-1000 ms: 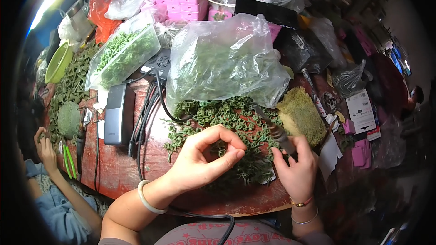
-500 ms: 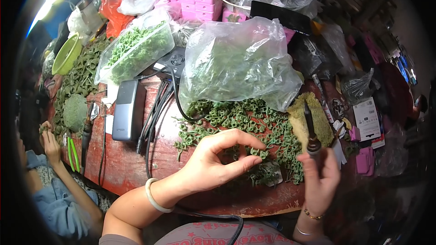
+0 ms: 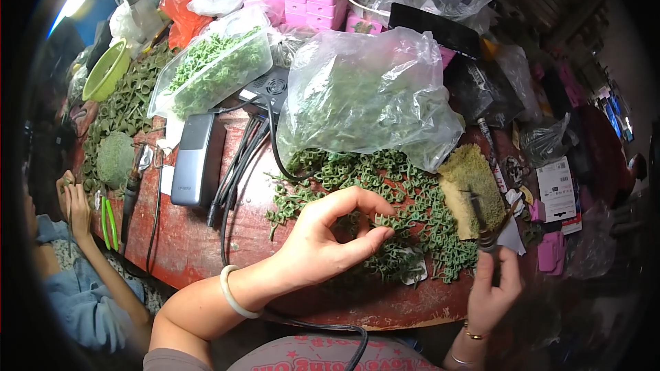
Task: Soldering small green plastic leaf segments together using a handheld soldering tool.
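My left hand [image 3: 331, 237] hovers over the near side of the table, thumb and forefinger pinching a small green plastic piece [image 3: 386, 220]. Beneath and beyond it spreads a loose heap of similar green pieces [image 3: 436, 230]. On the right, my right hand [image 3: 496, 280] grips a soldering iron [image 3: 487, 235] by its dark handle. Its blurred tip points away from me, above a yellowish pad [image 3: 459, 196] covered in green-brown bits. The two hands are apart, and the iron does not touch the held piece.
A clear bag [image 3: 368, 96] of green pieces stands behind the heap. Left of it are a power bank [image 3: 194, 165], black cables [image 3: 234, 172] and a clear tub [image 3: 213, 72]. Another person's hand [image 3: 74, 207] works at far left, near green-handled pliers [image 3: 108, 222]. Pink boxes [image 3: 309, 3] sit at the back.
My right hand has drawn the soldering iron slightly right and toward me, away from my left hand. The left hand keeps its pinch on the green piece, nearly in place. The view has shifted slightly.
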`<control>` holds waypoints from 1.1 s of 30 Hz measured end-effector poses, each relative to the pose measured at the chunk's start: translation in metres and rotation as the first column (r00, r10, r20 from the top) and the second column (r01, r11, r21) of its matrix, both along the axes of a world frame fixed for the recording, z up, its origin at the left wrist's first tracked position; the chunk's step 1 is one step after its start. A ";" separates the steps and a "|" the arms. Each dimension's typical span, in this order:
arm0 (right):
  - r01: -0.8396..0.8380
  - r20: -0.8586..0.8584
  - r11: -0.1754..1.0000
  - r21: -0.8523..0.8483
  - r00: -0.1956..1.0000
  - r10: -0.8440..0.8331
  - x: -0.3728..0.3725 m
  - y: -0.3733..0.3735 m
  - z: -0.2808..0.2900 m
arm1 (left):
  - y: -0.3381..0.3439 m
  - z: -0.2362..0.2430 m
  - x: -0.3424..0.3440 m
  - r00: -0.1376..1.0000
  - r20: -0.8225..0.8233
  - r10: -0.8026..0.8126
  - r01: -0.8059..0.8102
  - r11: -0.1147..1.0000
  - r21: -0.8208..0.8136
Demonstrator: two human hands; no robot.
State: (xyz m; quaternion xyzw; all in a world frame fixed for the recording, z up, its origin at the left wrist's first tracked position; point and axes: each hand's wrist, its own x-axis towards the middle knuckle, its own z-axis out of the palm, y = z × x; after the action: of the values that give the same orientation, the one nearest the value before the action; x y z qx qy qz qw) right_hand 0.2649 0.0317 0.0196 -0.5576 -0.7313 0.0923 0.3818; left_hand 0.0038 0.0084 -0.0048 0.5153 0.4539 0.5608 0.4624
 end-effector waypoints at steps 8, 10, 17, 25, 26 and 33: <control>-0.249 0.011 0.968 0.034 0.968 0.249 -0.033 -0.003 -0.011 | 0.002 0.002 0.001 0.988 -0.130 0.081 -0.063 0.988 0.139; -0.265 -0.010 0.963 0.043 0.964 0.265 -0.035 0.000 -0.016 | 0.001 0.003 0.000 0.983 -0.165 0.085 -0.061 0.987 0.147; -0.241 -0.008 0.969 0.047 0.970 0.242 -0.031 0.002 -0.021 | 0.000 0.003 -0.002 0.969 -0.220 0.110 -0.080 0.987 0.141; -0.243 -0.018 0.969 0.052 0.969 0.244 -0.028 0.003 -0.021 | 0.000 0.000 0.000 0.998 -0.005 0.062 -0.061 0.998 0.030; -0.232 -0.016 0.972 0.025 0.972 0.233 -0.027 0.002 -0.021 | -0.002 0.003 0.000 0.998 -0.019 0.054 -0.055 0.998 -0.021; -0.032 0.180 0.986 0.163 0.984 0.003 0.004 0.006 -0.011 | 0.002 0.001 -0.002 0.969 -0.204 0.141 -0.099 0.974 0.205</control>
State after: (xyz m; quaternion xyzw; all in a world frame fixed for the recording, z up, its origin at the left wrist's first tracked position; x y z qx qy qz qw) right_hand 0.2693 0.0380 0.0081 -0.5236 -0.7728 -0.0160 0.3584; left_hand 0.0016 0.0102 -0.0033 0.5875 0.4755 0.5696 0.3228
